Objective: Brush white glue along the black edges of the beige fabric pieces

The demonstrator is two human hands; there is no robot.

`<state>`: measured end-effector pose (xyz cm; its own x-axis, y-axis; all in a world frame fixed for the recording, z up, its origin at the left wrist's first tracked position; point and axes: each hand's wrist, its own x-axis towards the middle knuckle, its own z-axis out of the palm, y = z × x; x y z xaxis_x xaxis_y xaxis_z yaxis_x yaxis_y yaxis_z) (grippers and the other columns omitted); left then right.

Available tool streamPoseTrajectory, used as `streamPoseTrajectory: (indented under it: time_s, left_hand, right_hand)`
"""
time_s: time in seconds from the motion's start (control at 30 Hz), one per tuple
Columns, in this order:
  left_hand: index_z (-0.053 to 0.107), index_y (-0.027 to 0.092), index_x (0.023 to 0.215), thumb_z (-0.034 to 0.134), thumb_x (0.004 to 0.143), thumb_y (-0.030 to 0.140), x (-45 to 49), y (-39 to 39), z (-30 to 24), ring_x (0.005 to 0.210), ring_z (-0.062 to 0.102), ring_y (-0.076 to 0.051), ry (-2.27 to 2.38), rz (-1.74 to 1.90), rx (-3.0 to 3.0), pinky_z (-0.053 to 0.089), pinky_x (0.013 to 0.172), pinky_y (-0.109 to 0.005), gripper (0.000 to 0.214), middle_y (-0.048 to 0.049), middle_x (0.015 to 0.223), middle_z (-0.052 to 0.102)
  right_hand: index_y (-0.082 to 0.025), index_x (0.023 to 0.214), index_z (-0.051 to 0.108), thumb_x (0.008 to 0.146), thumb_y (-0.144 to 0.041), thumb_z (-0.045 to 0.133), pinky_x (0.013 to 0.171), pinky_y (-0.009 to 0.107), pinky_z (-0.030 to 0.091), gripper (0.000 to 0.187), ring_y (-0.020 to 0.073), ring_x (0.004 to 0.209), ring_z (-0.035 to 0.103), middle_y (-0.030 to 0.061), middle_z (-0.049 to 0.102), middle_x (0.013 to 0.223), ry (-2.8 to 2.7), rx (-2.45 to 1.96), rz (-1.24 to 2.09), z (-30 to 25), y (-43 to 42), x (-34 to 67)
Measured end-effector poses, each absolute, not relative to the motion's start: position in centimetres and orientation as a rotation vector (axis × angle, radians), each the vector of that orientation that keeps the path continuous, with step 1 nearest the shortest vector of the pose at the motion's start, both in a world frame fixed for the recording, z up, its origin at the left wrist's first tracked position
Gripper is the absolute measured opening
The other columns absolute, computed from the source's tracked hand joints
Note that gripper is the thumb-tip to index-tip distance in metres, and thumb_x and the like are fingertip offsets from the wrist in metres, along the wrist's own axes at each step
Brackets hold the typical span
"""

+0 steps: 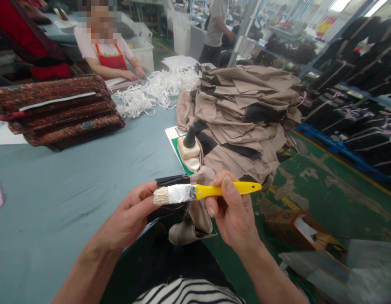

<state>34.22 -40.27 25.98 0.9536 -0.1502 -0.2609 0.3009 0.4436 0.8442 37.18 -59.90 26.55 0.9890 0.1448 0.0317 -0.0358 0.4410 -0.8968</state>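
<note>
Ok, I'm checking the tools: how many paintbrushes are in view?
1: the yellow-handled brush, held in the right hand, with its bristles next to the left hand. Others could be hidden behind the beige fabric pile.

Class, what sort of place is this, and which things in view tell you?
Probably a sewing or textile workshop: a large heap of beige and black fabric, a tangle of white strips and folded patterned cloth lie on one big worktable.

a head-worn camera looks forward and down from close above the grip of the right hand (235,211) on a yellow-handled brush (204,192), facing over it toward beige fabric (227,107) piled beyond.
</note>
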Motion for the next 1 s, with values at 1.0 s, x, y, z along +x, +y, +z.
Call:
streamPoseTrajectory:
  time_s: [1.0]
  left_hand:
    - [0.062, 0.024, 0.092, 0.055, 0.094, 0.0, 29.6, -47.8, 19.9, 0.055, 0.049, -0.014, -0.422, 0.198, 1.992, 0.035, 0.053, -0.026, 0.025, 0.0033, 0.066, 0.057]
  right_hand:
    - [-0.026, 0.108, 0.072, 0.102, -0.029, 0.069, 0.062, 0.025, 0.051, 0.007, 0.0127, 0.07, 0.065, 0.0005, 0.071, 0.086, -0.632, -1.789, -0.061, 23.9, -70.3, 32.2]
